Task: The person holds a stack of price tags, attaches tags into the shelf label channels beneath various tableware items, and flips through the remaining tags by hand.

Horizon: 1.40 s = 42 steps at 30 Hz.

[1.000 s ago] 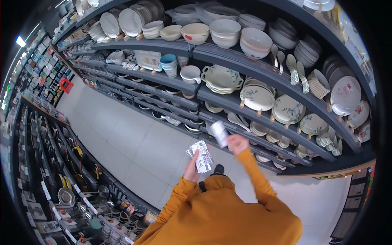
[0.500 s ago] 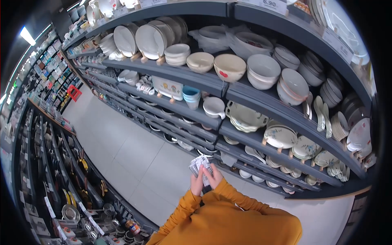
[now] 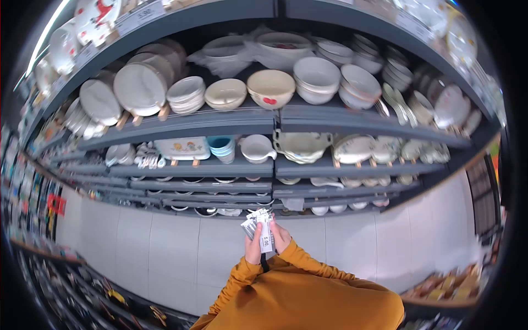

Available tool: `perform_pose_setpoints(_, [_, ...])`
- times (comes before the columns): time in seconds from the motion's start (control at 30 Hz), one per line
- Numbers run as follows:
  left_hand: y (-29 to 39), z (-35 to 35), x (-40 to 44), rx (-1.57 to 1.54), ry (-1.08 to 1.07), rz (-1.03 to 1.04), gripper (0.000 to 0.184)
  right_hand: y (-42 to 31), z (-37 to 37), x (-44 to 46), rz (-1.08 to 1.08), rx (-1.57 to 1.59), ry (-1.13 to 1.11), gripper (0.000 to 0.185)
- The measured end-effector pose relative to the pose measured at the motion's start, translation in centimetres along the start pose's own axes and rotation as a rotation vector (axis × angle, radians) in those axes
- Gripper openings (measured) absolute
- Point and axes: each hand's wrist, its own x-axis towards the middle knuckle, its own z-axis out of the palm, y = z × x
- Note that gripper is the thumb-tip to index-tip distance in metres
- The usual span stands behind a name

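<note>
A fanned stack of white price labels (image 3: pixel 265 234) is between my two hands, in front of my chest. The front label reads 5.00. My left hand (image 3: pixel 253 246) grips the stack from the left side, fingers closed round it. On the other side my right hand (image 3: pixel 281 236) is closed on the same labels. A dark strap or cord hangs just below them. Beyond the hands stands a shelf unit (image 3: pixel 220 126) of crockery, apart from both hands.
A cream bowl with a red motif (image 3: pixel 271 89), white bowls (image 3: pixel 317 80), plates (image 3: pixel 140 88) and blue cups (image 3: pixel 221 149) fill the shelves ahead. Pale floor tiles (image 3: pixel 173 242) lie below. Behind at lower left runs another shelf (image 3: pixel 110 291); a red stool-like object (image 3: pixel 56 204) is at far left.
My view has turned to the right, so the crockery shelf now lies level across the front. The labels stay in both hands, and the front one now faces me with its price showing.
</note>
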Motion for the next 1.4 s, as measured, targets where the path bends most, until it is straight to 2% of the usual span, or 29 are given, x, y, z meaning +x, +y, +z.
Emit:
perform_pose_setpoints(0.03, [0.5, -1.0, -0.1, -0.006, -0.034, -0.038, 0.052, 1.0, 1.3, -0.4, -0.022, 0.022, 0.051, 0.050])
perform_pose_setpoints(0.07, [1.4, -1.6, -0.8, -0.036, -0.075, -0.021, 0.051, 2.2, 2.5, -0.8, -0.145, 0.035, 0.130, 0.047])
perform_pose_setpoints(0.13, [3.2, -2.3, -2.8, -0.115, -0.143, 0.017, 0.051, 1.0, 5.9, -3.4, -0.120, -0.111, 0.234, 0.047])
perform_pose_setpoints(0.23, [3.0, -7.2, -4.4, -0.114, -0.230, -0.056, 0.051, 0.0, 11.3, -7.1, -0.045, -0.253, 0.375, 0.044])
perform_pose_setpoints(0.3, [3.3, -9.3, -5.5, -0.037, -0.230, -0.032, 0.047, -1.4, 14.0, -8.9, 0.128, -0.207, 0.387, 0.044])
perform_pose_setpoints(0.4, [3.9, -12.4, -7.0, 0.128, -0.170, 0.048, 0.039, 0.1, 17.8, -10.3, 0.039, -0.058, 0.473, 0.044])
perform_pose_setpoints(0.5, [5.3, -13.7, -9.1, 0.203, -0.121, 0.145, 0.039, 1.3, 20.5, -10.6, 0.029, -0.159, 0.491, 0.048])
perform_pose_setpoints(0.53, [5.3, -14.5, -9.2, 0.160, -0.179, 0.095, 0.040, 1.8, 20.9, -10.6, 0.026, -0.262, 0.470, 0.050])
perform_pose_setpoints(0.63, [5.7, -16.7, -9.8, -0.006, -0.318, -0.089, 0.043, 2.0, 22.5, -11.3, -0.143, -0.314, 0.499, 0.053])
perform_pose_setpoints(0.7, [7.4, -16.1, -11.5, -0.177, -0.376, -0.247, 0.046, 3.5, 22.9, -11.2, -0.162, -0.191, 0.467, 0.054])
perform_pose_setpoints(0.73, [5.4, -18.0, -10.5, -0.154, -0.327, -0.182, 0.049, 4.2, 23.1, -11.1, -0.173, -0.130, 0.442, 0.054])
perform_pose_setpoints(0.83, [7.7, -18.3, -12.3, 0.120, -0.065, -0.086, 0.057, 4.3, 23.5, -10.9, -0.110, -0.341, 0.434, 0.055])
perform_pose_setpoints(0.87, [7.2, -18.9, -12.1, 0.128, -0.010, -0.033, 0.069, 4.0, 23.8, -10.8, -0.020, -0.495, 0.379, 0.059])
perform_pose_setpoints(0.9, [5.8, -19.7, -11.9, 0.187, -0.014, 0.056, 0.072, 3.9, 24.2, -10.7, 0.067, -0.657, 0.322, 0.063])
perform_pose_setpoints(0.97, [3.0, -20.7, -11.4, 0.308, -0.006, 0.237, 0.080, 5.0, 25.1, -10.3, 0.020, -0.787, 0.221, 0.063])
perform_pose_setpoints(1.0, [3.6, -20.4, -12.0, 0.152, 0.039, 0.130, 0.088, 5.9, 25.4, -9.9, 0.015, -0.806, 0.166, 0.059])
perform_pose_setpoints(1.1, [4.8, -20.9, -13.8, -0.088, 0.219, -0.007, 0.086, 8.1, 26.1, -9.0, 0.003, -0.856, -0.044, 0.061])
perform_pose_setpoints(1.13, [0.5, -24.1, -12.4, 0.013, 0.331, 0.032, 0.075, 9.8, 26.5, -9.1, -0.030, -0.855, -0.087, 0.061])
perform_pose_setpoints(1.23, [0.3, -26.4, -14.0, -0.060, 0.372, -0.082, 0.064, 10.3, 28.6, -9.6, 0.022, -0.814, -0.243, 0.056])
perform_pose_setpoints(1.27, [1.2, -26.4, -14.6, -0.133, 0.398, -0.100, 0.053, 10.2, 29.1, -9.4, 0.008, -0.819, -0.255, 0.052])
perform_pose_setpoints(1.4, [2.4, -30.9, -14.4, -0.155, 0.410, -0.085, 0.049, 9.6, 33.3, -9.4, -0.033, -0.827, -0.269, 0.037])
